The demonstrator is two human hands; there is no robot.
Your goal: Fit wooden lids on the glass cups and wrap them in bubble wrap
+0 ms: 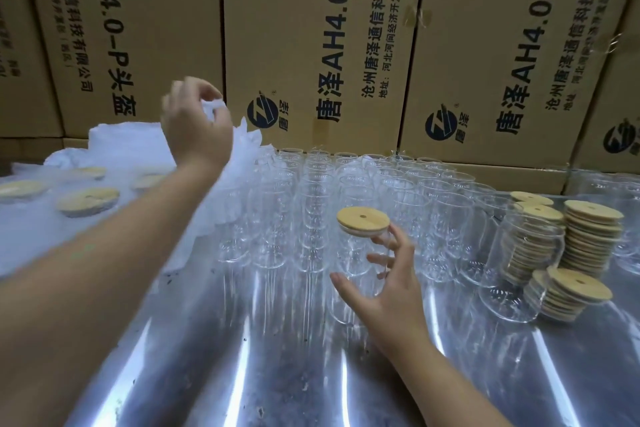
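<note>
A clear glass cup (356, 264) with a round wooden lid (363, 219) on top stands near the middle of the metal table. My right hand (384, 284) wraps its fingers around this cup from the right. My left hand (195, 122), raised at the back left, pinches the edge of a white bubble wrap sheet (242, 156). Several more open glass cups (346, 177) stand in rows behind the lidded one.
Stacks of wooden lids (588, 236) and cups stand at the right. Wrapped lidded cups (86, 201) lie under bubble wrap at the left. Printed cardboard boxes (311, 46) wall off the back. The shiny metal table (277, 374) stretches toward me.
</note>
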